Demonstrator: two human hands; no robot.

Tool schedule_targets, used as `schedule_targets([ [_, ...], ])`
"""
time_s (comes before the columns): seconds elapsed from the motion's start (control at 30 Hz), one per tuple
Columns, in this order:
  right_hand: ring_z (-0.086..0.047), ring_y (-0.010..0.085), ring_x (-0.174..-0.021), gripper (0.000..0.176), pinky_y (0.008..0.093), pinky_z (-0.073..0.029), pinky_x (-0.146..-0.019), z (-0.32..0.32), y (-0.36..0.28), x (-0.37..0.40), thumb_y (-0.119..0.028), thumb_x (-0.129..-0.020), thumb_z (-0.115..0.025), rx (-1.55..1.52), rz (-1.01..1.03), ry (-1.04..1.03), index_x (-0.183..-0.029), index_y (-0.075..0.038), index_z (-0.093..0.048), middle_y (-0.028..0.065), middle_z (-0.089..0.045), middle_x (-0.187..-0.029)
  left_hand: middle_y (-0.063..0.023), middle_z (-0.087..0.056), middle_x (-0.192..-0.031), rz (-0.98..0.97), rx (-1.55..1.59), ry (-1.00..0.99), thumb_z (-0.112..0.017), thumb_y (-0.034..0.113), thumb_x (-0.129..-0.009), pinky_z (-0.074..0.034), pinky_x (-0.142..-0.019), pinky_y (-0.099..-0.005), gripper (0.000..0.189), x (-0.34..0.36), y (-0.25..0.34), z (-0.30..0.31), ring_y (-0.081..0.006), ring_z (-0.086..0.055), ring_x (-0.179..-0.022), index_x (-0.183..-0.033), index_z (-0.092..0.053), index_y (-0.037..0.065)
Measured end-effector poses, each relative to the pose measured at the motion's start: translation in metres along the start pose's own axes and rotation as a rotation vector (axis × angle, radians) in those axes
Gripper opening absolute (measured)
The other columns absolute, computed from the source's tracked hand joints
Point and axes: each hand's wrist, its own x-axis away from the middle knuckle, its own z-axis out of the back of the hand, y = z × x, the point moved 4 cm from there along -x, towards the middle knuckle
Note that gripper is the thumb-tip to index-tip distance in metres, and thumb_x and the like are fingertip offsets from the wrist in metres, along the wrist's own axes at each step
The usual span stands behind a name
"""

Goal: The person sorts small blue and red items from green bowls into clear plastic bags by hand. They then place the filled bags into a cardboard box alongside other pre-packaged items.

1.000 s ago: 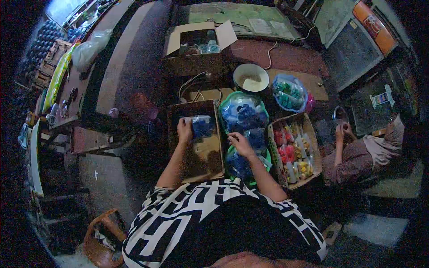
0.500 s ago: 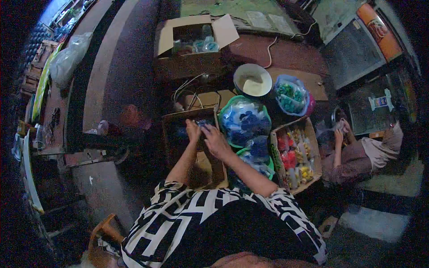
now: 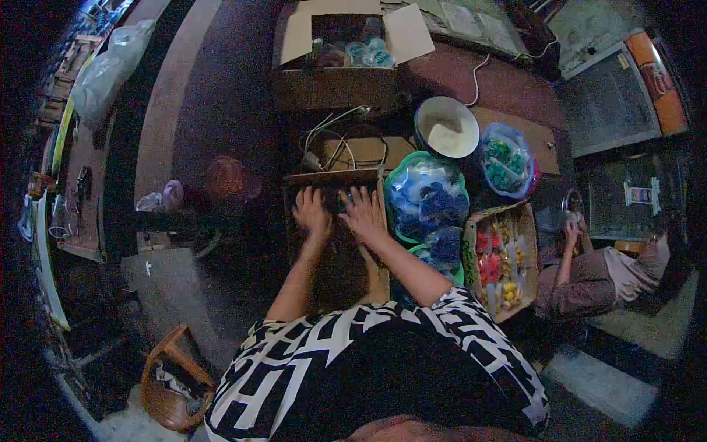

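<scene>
A cardboard box lies in front of me with both hands inside it. My left hand is spread, palm down, near the box's far left side. Beside it, my right hand also has its fingers apart, close to the right wall. The dark contents under my fingers are mostly hidden. Just right of the box stands a green-rimmed basin heaped with blue pieces in clear wrapping. A second green basin with similar blue pieces sits nearer to me.
Right of the basins is a carton of red and yellow packed pieces. Behind are a white bowl, a bluish tub of green pieces and an open carton. White cables lie beyond my box. Another person's hands are at right.
My hands have moved apart and their fingers have spread; the small bluish thing they were handling no longer shows between them. The view has shifted, so the basins and cartons appear further right.
</scene>
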Motion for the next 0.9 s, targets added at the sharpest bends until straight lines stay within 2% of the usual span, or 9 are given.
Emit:
schedule_targets([
  [0.07,-0.027,0.0343,-0.121,0.056,0.0502,-0.017,-0.100,-0.001,0.000,-0.002,-0.037,-0.083,-0.044,0.019,-0.005,-0.004,-0.132,-0.016,-0.026,0.0140,-0.033,-0.130,-0.0219,-0.033,-0.129,-0.025,0.004,0.014,-0.044,0.028,-0.085,-0.035,-0.091,-0.0455,0.044,0.015,-0.037,-0.053,-0.0370,-0.035,-0.116,-0.123,-0.039,0.006],
  [0.3,-0.027,0.0349,-0.121,0.060,0.0509,-0.020,-0.099,-0.019,0.007,-0.002,-0.045,-0.083,-0.041,0.090,0.013,0.041,-0.132,-0.014,-0.026,0.0131,-0.031,-0.132,-0.0223,-0.025,-0.134,-0.098,0.273,0.086,-0.037,0.033,-0.088,-0.031,-0.095,-0.0450,0.052,0.028,-0.030,-0.058,-0.0386,-0.025,-0.122,-0.130,-0.027,0.003],
  [0.37,-0.026,0.0349,-0.122,0.061,0.0514,-0.020,-0.099,-0.006,0.002,-0.003,-0.045,-0.083,-0.041,0.068,0.002,0.045,-0.132,-0.011,-0.025,0.0131,-0.030,-0.133,-0.0179,-0.022,-0.136,0.050,0.117,-0.186,-0.041,0.024,-0.088,-0.025,-0.099,-0.0418,0.047,0.015,-0.030,-0.067,-0.0312,-0.018,-0.127,-0.129,-0.029,0.003],
  [0.5,-0.022,0.0340,-0.125,0.066,0.0515,-0.012,-0.101,0.048,0.000,0.011,-0.045,-0.083,-0.040,-0.087,0.075,0.279,-0.134,-0.009,-0.019,0.0131,-0.029,-0.134,-0.0180,-0.017,-0.138,0.091,-0.049,-0.198,-0.038,0.023,-0.090,-0.019,-0.102,-0.0424,0.046,0.024,0.005,0.000,-0.0301,-0.010,-0.129,-0.129,-0.027,0.002],
  [0.57,-0.026,0.0320,-0.123,0.059,0.0459,-0.016,-0.102,0.071,0.012,0.034,-0.039,-0.084,-0.042,-0.194,0.068,0.294,-0.131,-0.006,-0.026,0.0139,-0.031,-0.133,-0.0164,-0.015,-0.139,-0.236,-0.276,-0.040,-0.035,0.024,-0.090,-0.014,-0.103,-0.0444,0.044,0.038,-0.005,-0.001,-0.0301,-0.007,-0.130,-0.129,-0.028,0.004],
  [0.63,-0.033,0.0309,-0.118,0.049,0.0395,-0.022,-0.101,0.098,0.039,0.068,-0.031,-0.085,-0.044,-0.559,-0.019,0.253,-0.124,-0.002,-0.036,0.0153,-0.038,-0.127,-0.0144,-0.019,-0.138,-0.296,-0.113,0.018,-0.037,0.022,-0.089,-0.014,-0.103,-0.0443,0.040,0.053,-0.004,-0.013,-0.0320,-0.009,-0.129,-0.126,-0.035,0.004],
  [0.73,-0.046,0.0323,-0.099,0.029,0.0391,-0.036,-0.087,0.102,0.089,0.127,-0.021,-0.081,-0.051,-0.554,-0.229,0.262,-0.104,-0.004,-0.053,0.0159,-0.051,-0.104,-0.0138,-0.028,-0.134,-0.333,0.043,-0.041,-0.044,0.016,-0.087,-0.019,-0.101,-0.0439,0.033,0.082,0.014,-0.019,-0.0330,-0.016,-0.127,-0.117,-0.044,0.005],
  [0.8,-0.047,0.0313,-0.094,0.022,0.0397,-0.038,-0.081,0.085,0.120,0.168,-0.021,-0.079,-0.054,-0.521,-0.308,0.274,-0.094,-0.004,-0.057,0.0150,-0.053,-0.097,-0.0140,-0.040,-0.123,-0.099,0.725,-0.167,-0.048,0.016,-0.084,-0.027,-0.096,-0.0431,0.027,0.109,0.065,0.013,-0.0338,-0.031,-0.118,-0.108,-0.051,0.005],
  [0.9,-0.048,0.0310,-0.091,0.021,0.0402,-0.038,-0.080,0.064,0.135,0.214,-0.021,-0.076,-0.056,-0.542,-0.374,0.066,-0.087,-0.003,-0.057,0.0151,-0.052,-0.092,-0.0130,-0.046,-0.110,-0.413,0.317,-0.179,-0.054,0.019,-0.079,-0.034,-0.087,-0.0432,0.027,0.144,0.121,0.030,-0.0331,-0.040,-0.104,-0.102,-0.052,0.005],
])
